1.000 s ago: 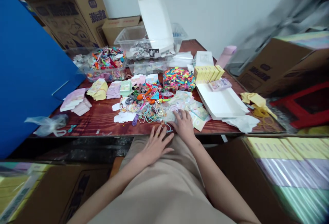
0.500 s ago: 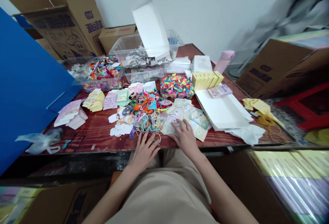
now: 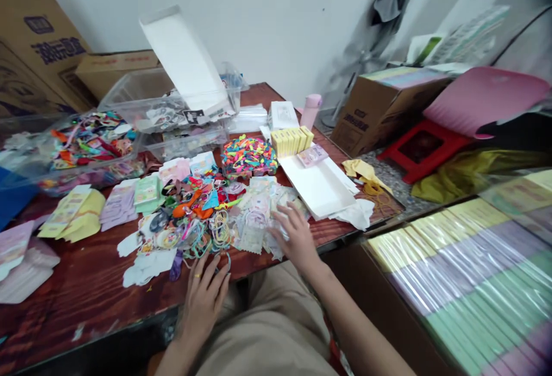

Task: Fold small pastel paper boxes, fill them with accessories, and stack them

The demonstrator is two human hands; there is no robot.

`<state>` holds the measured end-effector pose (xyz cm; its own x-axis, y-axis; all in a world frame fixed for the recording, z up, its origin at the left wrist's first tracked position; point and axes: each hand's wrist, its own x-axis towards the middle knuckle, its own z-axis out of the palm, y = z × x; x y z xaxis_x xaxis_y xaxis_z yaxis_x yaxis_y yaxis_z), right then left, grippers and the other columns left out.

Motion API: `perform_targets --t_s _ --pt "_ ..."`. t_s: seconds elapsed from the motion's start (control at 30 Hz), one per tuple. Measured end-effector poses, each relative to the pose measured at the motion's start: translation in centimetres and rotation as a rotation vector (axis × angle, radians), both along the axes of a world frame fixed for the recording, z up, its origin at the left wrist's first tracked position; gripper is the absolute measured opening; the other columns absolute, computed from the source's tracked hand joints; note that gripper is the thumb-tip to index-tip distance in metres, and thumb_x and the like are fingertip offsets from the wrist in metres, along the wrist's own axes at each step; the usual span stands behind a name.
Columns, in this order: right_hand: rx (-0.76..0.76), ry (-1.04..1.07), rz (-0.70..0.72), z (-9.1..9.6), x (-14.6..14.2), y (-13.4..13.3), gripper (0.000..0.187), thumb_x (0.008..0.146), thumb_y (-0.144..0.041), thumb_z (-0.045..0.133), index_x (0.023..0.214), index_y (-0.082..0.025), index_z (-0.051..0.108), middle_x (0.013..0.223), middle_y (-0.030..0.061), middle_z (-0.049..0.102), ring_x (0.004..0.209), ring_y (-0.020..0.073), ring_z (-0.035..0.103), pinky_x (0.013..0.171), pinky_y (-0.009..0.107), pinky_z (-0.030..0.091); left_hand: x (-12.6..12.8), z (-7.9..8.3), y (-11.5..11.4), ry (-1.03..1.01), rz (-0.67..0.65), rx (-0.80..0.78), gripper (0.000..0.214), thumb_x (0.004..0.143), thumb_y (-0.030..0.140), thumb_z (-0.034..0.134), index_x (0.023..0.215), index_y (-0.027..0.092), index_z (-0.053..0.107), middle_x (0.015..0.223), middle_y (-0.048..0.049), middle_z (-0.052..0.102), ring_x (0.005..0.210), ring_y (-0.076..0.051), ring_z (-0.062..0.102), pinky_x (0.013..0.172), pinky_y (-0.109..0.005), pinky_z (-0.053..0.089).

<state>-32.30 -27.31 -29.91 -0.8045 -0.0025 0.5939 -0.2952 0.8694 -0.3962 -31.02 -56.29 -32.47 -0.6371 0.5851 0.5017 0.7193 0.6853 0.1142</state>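
My right hand point(image 3: 291, 234) lies flat with fingers spread on a heap of small clear packets with pastel cards point(image 3: 259, 215) near the table's front edge. My left hand point(image 3: 205, 295) rests open at the table edge, its fingertips by a tangle of thin coloured elastic bands point(image 3: 207, 232); a ring shows on one finger. Behind the bands sits a pile of bright hair clips and ornaments point(image 3: 194, 195). Both hands hold nothing.
A dark red wooden table point(image 3: 81, 295) carries stacks of pastel cards point(image 3: 73, 218), a tub of bright clips point(image 3: 249, 156), clear bins point(image 3: 81, 140), a white box lid point(image 3: 321, 183) and yellow boxes point(image 3: 292, 139). A box of wrapped packs point(image 3: 474, 261) stands at right; cardboard boxes behind.
The view has swung right and closer. My left hand has slid up onto the table edge by the bands; my right hand stays on the packets.
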Motion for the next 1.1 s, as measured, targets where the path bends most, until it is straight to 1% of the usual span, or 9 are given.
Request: perform_targets --t_s 0.1,0.23,0.33,0.43,0.5,0.57,0.67,0.87,1.1 --pt "-0.032 0.030 -0.278 1.8 -1.3 4.9 0.029 0.095 -0.033 0.055 0.121 -0.021 0.062 0.117 0.0128 0.064 0.118 0.0296 0.051 0.101 0.049 0.044 0.0 -0.2 0.0 -0.007 -0.006 0.023 0.029 0.094 0.015 0.056 0.122 0.018 0.063 0.129 -0.0108 0.064 0.141 -0.030 0.039 0.112 -0.051 0.040" --pt "-0.060 -0.256 -0.641 4.2 -6.4 11.5 0.047 0.091 -0.038 0.055 0.129 -0.011 0.056 0.117 0.0199 0.060 0.112 0.0338 0.053 0.098 0.049 0.041 0.2 -0.3 0.2 0.000 0.009 0.050 0.027 0.094 0.015 0.056 0.120 0.018 0.064 0.127 -0.0109 0.064 0.140 -0.031 0.040 0.110 -0.053 0.043" --pt "-0.019 -0.535 -0.799 5.4 -10.5 13.5 0.062 0.088 -0.044 0.061 0.139 -0.011 0.047 0.132 0.0235 0.051 0.122 0.0387 0.049 0.099 0.048 0.039 0.4 -0.2 0.3 0.003 0.024 0.063 0.027 0.094 0.013 0.055 0.119 0.018 0.065 0.126 -0.0107 0.065 0.139 -0.031 0.042 0.109 -0.053 0.045" --pt "0.001 -0.739 -0.912 5.6 -12.6 14.1 0.075 0.086 -0.043 0.066 0.147 -0.012 0.036 0.143 0.0254 0.044 0.128 0.0413 0.047 0.097 0.048 0.042 0.8 -0.2 0.3 -0.012 0.044 0.058 0.030 0.095 0.013 0.053 0.122 0.019 0.064 0.127 -0.0104 0.065 0.139 -0.029 0.043 0.106 -0.049 0.049" --pt "0.001 -0.808 -0.944 5.2 -12.8 14.5 0.070 0.086 -0.033 0.066 0.145 -0.006 0.038 0.136 0.0285 0.050 0.124 0.0396 0.053 0.094 0.045 0.045 1.1 -0.2 0.2 -0.016 0.049 0.048 0.031 0.095 0.013 0.051 0.123 0.019 0.064 0.130 -0.0101 0.064 0.139 -0.029 0.043 0.104 -0.047 0.051" --pt "0.011 -0.820 -0.935 4.6 -12.6 15.1 0.052 0.089 -0.025 0.060 0.135 -0.002 0.050 0.127 0.0289 0.058 0.118 0.0364 0.058 0.092 0.041 0.046 1.2 -0.3 0.1 -0.015 0.043 0.036 0.032 0.095 0.012 0.050 0.123 0.019 0.063 0.132 -0.0099 0.063 0.139 -0.029 0.043 0.103 -0.046 0.052" --pt "0.040 -0.816 -0.898 4.0 -12.6 16.2 0.033 0.092 -0.016 0.051 0.121 -0.006 0.063 0.121 0.0248 0.064 0.116 0.0310 0.061 0.091 0.035 0.046 1.2 -0.5 0.1 -0.008 0.039 0.031 0.033 0.094 0.012 0.051 0.123 0.020 0.063 0.132 -0.0102 0.063 0.138 -0.031 0.045 0.102 -0.048 0.053" --pt "0.060 -0.811 -0.878 3.9 -13.5 17.6 0.035 0.090 -0.011 0.049 0.122 -0.009 0.065 0.119 0.0213 0.067 0.113 0.0276 0.063 0.088 0.032 0.046 1.0 -0.5 0.3 -0.006 0.058 0.028 0.032 0.093 0.012 0.054 0.122 0.020 0.065 0.131 -0.0098 0.064 0.134 -0.032 0.048 0.103 -0.048 0.051" --pt "0.078 -0.810 -0.866 3.6 -13.6 18.0 0.038 0.092 -0.012 0.047 0.126 -0.006 0.062 0.121 0.0253 0.066 0.115 0.0311 0.063 0.089 0.037 0.047 1.1 -0.1 0.6 0.028 0.071 0.030 0.032 0.092 0.012 0.054 0.121 0.019 0.065 0.131 -0.0101 0.064 0.132 -0.032 0.050 0.099 -0.048 0.054"
